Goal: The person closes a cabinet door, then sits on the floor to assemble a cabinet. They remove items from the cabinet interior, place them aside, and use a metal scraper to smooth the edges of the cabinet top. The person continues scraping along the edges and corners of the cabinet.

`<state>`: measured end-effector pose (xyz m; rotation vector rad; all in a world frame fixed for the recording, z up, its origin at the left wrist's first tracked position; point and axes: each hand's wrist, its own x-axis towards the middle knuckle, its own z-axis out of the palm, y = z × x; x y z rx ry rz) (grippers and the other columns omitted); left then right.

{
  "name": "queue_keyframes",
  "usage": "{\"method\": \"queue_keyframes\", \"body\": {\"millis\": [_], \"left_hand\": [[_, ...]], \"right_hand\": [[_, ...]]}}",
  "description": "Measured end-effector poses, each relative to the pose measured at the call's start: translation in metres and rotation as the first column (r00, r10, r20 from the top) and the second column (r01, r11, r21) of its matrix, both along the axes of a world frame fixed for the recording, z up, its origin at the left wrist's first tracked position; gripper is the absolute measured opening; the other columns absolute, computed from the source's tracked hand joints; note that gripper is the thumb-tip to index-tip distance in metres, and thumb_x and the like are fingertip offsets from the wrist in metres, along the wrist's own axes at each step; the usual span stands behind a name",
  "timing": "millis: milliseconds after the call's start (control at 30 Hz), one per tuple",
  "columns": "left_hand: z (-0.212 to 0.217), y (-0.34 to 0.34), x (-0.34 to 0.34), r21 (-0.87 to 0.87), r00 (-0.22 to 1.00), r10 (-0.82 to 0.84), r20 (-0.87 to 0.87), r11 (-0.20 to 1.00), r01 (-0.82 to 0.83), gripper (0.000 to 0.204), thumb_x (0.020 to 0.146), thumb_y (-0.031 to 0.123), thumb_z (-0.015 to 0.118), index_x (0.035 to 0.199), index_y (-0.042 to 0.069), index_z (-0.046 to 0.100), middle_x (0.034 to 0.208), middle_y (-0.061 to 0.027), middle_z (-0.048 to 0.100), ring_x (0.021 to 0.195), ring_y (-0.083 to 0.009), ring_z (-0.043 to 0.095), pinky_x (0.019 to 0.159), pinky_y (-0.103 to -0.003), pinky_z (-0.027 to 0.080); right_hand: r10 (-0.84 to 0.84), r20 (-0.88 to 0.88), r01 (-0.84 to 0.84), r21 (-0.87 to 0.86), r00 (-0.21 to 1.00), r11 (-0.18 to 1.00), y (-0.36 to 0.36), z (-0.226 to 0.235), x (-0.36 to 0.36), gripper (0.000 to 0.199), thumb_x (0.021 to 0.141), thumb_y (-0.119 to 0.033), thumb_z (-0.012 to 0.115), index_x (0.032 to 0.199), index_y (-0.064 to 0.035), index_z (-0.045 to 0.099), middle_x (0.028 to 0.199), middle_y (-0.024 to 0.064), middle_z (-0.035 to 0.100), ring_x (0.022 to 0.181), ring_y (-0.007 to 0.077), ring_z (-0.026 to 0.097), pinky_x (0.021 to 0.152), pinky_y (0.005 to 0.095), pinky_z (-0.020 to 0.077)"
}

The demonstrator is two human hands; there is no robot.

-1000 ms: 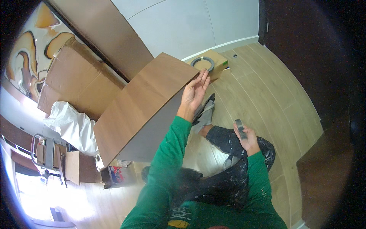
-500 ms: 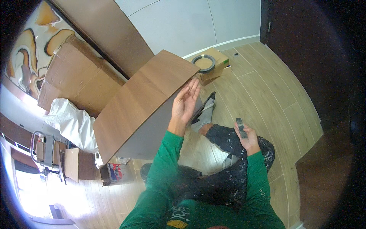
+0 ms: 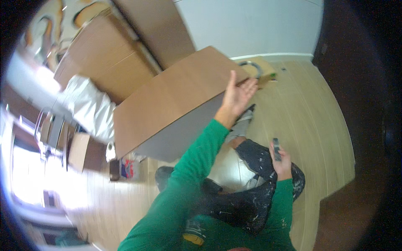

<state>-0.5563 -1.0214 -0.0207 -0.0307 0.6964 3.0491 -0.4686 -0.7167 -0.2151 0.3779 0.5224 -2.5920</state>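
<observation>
Head view: a brown box-like unit (image 3: 180, 92) with a grey side fills the space ahead of the person, and all places are given from it. At its right-hand corner the left hand (image 3: 237, 97) is held with the palm turned up, the fingers extended and the thumb spread, nothing being gripped; whether the unit's edge is touched by it cannot be told. To the right of the unit, well apart from it and above the bent knee, a small dark grey piece (image 3: 277, 149) is gripped between the fingers and thumb of the right hand (image 3: 283, 164). Compared with half a second ago, the left hand has been carried up along the unit's edge to the corner and its thumb opened out, while the grey piece has been kept in the same grip. By judgement, the unit is therefore not being held or lifted by the left hand, and the grey piece is not being applied to it. Just beyond the unit's right corner, a dark ring (image 3: 258, 70) is seen lying on a cardboard box (image 3: 268, 70). Against the unit's left side a white bag (image 3: 88, 109) is bunched, and behind it a large cardboard sheet (image 3: 104, 52) is propped.
</observation>
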Motion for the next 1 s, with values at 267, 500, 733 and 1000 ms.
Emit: {"method": "queue_keyframes", "body": {"millis": [267, 500, 733, 1000], "left_hand": [[-0.010, 0.006, -0.007, -0.156, 0.973, 0.198, 0.118, 0.972, -0.178, 0.073, 0.099, 0.047, 0.063, 0.147, -0.002, 0.038, 0.143, -0.0268, 0.052, 0.127, -0.0315, 0.058, 0.105, -0.041, 0.050], [-0.014, 0.000, 0.007, -0.151, 0.945, 0.269, 0.187, 0.958, -0.243, 0.064, 0.097, 0.042, 0.067, 0.141, 0.000, 0.045, 0.134, -0.0233, 0.060, 0.121, -0.0284, 0.062, 0.101, -0.038, 0.051], [-0.011, -0.011, 0.010, -0.082, 0.982, 0.129, 0.140, 0.990, -0.118, 0.050, 0.101, 0.035, 0.061, 0.136, 0.001, 0.049, 0.138, -0.0209, 0.059, 0.120, -0.0260, 0.061, 0.099, -0.036, 0.051], [0.007, -0.012, 0.018, -0.130, 0.977, 0.134, 0.167, 0.985, -0.113, 0.045, 0.100, 0.032, 0.064, 0.132, 0.002, 0.051, 0.139, -0.0187, 0.058, 0.126, -0.0255, 0.059, 0.096, -0.035, 0.052]], "right_hand": [[0.026, 0.064, -0.029, 0.039, 0.998, 0.999, 0.005, 0.006, -0.004, 0.064, 0.085, 0.007, 0.042, 0.148, 0.0155, 0.033, 0.150, 0.0297, 0.045, 0.143, 0.0385, 0.044, 0.121, 0.0466, 0.0387], [0.052, 0.038, -0.055, 0.086, 0.998, 0.995, 0.006, 0.002, -0.005, 0.063, 0.085, 0.006, 0.042, 0.147, 0.0152, 0.034, 0.151, 0.0288, 0.045, 0.142, 0.0377, 0.045, 0.120, 0.0458, 0.0393], [0.010, 0.100, -0.015, 0.048, 0.995, 0.999, 0.005, -0.003, -0.004, 0.066, 0.079, 0.008, 0.047, 0.144, 0.0140, 0.039, 0.140, 0.0286, 0.053, 0.129, 0.0400, 0.056, 0.111, 0.0461, 0.0494], [-0.023, 0.073, 0.015, 0.110, 0.997, 0.994, -0.003, 0.003, -0.002, 0.063, 0.082, 0.003, 0.041, 0.144, 0.0131, 0.041, 0.140, 0.0279, 0.055, 0.130, 0.0384, 0.057, 0.114, 0.0475, 0.0461]]}}
